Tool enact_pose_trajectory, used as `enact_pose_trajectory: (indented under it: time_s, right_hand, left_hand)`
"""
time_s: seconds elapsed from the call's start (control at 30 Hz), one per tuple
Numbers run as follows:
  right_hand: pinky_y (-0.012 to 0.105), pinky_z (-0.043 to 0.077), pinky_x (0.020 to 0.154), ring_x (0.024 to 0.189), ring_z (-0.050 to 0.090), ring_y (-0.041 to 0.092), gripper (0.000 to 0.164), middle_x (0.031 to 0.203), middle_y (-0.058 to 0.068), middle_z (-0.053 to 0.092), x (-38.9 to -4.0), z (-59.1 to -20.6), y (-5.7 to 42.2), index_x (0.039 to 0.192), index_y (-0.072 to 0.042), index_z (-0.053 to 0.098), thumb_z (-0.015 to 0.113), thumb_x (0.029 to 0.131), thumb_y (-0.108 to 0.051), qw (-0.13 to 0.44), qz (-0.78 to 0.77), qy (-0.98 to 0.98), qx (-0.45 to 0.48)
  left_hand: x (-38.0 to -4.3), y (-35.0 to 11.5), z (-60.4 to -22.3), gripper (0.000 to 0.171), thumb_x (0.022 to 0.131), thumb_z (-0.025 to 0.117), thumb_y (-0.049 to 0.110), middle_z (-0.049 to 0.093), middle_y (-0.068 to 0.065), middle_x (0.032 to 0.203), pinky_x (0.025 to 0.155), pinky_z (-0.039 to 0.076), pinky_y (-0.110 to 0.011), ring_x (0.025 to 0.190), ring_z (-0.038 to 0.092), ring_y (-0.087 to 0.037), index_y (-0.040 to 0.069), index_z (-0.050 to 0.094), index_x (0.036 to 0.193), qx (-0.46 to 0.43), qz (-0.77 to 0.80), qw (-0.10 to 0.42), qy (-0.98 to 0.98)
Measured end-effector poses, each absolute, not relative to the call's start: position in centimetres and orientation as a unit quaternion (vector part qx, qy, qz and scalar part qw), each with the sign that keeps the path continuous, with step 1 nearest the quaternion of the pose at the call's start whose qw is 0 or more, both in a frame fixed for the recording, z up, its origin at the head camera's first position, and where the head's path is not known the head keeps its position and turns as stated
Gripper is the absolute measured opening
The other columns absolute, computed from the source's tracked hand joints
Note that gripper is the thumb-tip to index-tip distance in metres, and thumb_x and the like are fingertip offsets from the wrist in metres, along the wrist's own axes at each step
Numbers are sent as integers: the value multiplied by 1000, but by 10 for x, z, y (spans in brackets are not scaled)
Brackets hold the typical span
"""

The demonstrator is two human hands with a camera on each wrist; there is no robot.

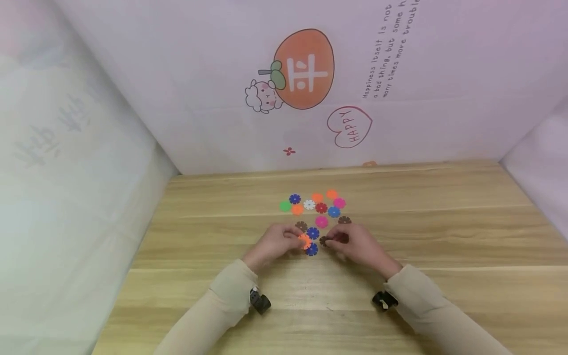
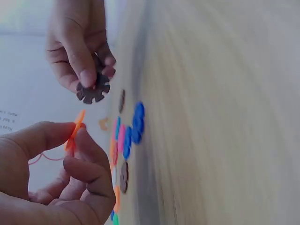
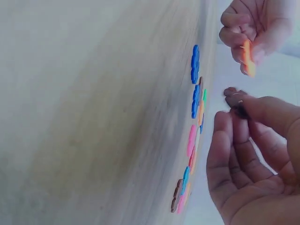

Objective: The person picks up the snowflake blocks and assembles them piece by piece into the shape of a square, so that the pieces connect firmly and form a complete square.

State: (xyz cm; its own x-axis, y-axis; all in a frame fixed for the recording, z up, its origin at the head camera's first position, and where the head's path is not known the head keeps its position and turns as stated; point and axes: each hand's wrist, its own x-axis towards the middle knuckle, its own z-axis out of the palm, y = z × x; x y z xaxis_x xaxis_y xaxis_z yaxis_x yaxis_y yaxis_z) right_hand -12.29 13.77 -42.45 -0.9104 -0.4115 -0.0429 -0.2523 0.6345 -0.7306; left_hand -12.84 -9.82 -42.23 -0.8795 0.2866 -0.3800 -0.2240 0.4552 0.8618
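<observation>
My left hand (image 1: 279, 241) pinches an orange notched plastic disc (image 2: 77, 125) between thumb and index finger, raised off the table. In my right hand (image 1: 357, 245) a dark brown notched disc (image 2: 93, 89) is pinched by thumb and fingers, facing the orange one with a small gap between them. Right below the hands lie two blue discs (image 1: 313, 233) and a brown disc (image 1: 301, 227). A pink disc (image 1: 321, 222) lies just beyond, and another brown disc (image 3: 176, 196) is close to the right hand's knuckles.
Farther back on the wooden table (image 1: 199, 212) lie several more flat discs, among them a green one (image 1: 285, 206), a white one (image 1: 309, 204), a red one (image 1: 321, 208) and a light blue one (image 1: 334, 211). A printed white cloth (image 1: 213, 123) rises behind the table.
</observation>
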Motion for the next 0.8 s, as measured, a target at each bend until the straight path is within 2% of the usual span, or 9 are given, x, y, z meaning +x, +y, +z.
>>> enact_pose_trajectory:
  time_s: [0.27, 0.43, 0.8]
  right_hand:
    - [20, 56, 73, 80, 64, 6, 10, 88, -6, 73, -113, -420, 134, 97, -15, 76, 74, 88, -17, 77, -392, 893, -206]
    - [20, 58, 77, 83, 66, 7, 12, 90, -5, 74, -106, -420, 131, 98, -15, 76, 75, 86, -14, 62, -410, 887, -202]
    - [19, 58, 73, 77, 67, 3, 16, 86, -5, 75, -100, -421, 128, 93, -16, 77, 78, 82, -5, -4, -441, 862, -250]
  left_hand:
    - [-119, -95, -420, 23, 89, 70, 9, 71, -8, 98, 86, 59, -35, 83, 67, -15, -1, 68, 110, -23, 632, 261, 729]
    - [-113, -96, -417, 20, 88, 70, 8, 70, -5, 94, 83, 58, -31, 84, 67, -16, 0, 68, 106, -31, 651, 267, 710]
    - [-109, -97, -415, 17, 87, 70, 8, 68, -3, 89, 78, 55, -27, 82, 62, -16, 0, 67, 102, -34, 668, 271, 692]
